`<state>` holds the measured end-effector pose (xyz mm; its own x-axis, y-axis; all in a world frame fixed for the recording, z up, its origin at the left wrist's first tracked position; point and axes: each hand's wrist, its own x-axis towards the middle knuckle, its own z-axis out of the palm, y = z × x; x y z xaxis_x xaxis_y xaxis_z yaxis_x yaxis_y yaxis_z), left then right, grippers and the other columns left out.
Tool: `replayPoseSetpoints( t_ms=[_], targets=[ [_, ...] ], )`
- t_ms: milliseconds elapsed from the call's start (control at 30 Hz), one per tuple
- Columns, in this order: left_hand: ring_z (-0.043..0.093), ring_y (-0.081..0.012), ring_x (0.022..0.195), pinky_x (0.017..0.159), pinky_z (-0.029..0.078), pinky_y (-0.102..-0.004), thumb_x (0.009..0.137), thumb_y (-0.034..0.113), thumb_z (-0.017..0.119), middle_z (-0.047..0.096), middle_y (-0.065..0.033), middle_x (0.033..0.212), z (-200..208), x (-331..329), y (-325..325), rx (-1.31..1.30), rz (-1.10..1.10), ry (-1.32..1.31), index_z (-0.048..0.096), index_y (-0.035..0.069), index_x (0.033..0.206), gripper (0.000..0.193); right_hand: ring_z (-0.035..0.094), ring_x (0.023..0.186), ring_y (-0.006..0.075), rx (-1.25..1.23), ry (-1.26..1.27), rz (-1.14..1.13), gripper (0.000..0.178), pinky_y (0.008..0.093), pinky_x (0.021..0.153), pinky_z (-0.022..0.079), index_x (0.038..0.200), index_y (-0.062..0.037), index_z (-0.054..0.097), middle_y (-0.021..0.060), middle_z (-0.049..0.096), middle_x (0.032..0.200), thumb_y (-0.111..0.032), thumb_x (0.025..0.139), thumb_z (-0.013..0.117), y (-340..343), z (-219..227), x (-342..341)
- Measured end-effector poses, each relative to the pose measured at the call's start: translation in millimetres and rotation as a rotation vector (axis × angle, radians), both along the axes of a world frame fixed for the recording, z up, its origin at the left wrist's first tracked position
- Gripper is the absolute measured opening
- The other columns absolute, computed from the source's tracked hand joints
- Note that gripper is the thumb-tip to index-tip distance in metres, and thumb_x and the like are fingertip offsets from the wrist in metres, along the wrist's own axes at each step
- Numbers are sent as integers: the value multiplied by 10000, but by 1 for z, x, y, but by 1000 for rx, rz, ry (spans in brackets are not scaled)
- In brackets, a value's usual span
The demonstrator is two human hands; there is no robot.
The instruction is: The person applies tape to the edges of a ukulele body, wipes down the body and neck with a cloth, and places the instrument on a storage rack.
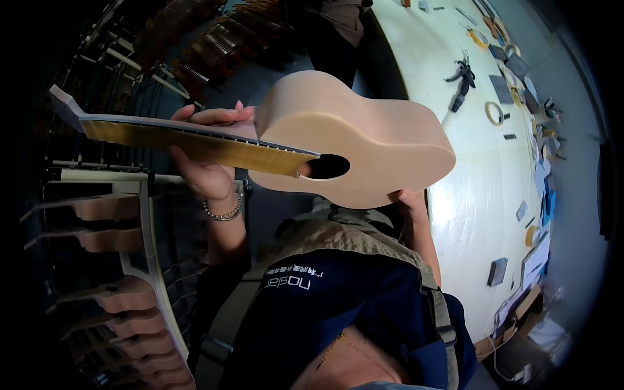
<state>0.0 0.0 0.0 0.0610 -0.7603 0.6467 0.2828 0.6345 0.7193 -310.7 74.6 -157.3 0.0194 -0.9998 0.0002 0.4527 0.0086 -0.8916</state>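
An unfinished pale wooden ukulele without strings lies across in front of me, its headstock to the left. Yellowish tape covers the face of the fretboard up to the dark sound hole. My left hand is closed round the neck near the body, thumb on the near side and fingers showing beyond the far side. At the near lower edge of the body, my right hand grips the rim; its fingers are mostly hidden beneath the ukulele.
To the right stands a long white workbench with black pliers-like tool, a tape roll, a grey block and scattered pieces. A rack at left holds several unfinished ukuleles. Another person stands beyond the ukulele.
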Motion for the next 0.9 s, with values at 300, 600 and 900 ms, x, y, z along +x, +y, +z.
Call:
replayPoseSetpoints(
  t_ms=[300,600,900],
  targets=[
    [609,-349,910,963,381,-539,958,461,206,594,-191,954,-22,9,-26,97,-319,131,368,33,1209,522,496,1099,226,73,-37,-292,881,368,926,392,1263,7,409,103,515,1182,-322,573,847,65,3,36],
    [523,-173,680,878,431,-468,909,563,330,526,-64,707,-9,-65,-23,431,-527,340,468,48,1085,562,548,989,313,342,1282,-360,545,370,801,471,1149,-60,536,129,574,1035,-209,678,767,155,-7,55],
    [489,-277,434,433,360,-357,834,481,564,529,-138,529,-27,-236,116,-482,-516,-1177,551,65,641,459,549,1085,240,-331,1595,-1077,356,451,1034,337,1032,-142,639,55,605,1066,-188,694,737,260,89,50]
  ],
)
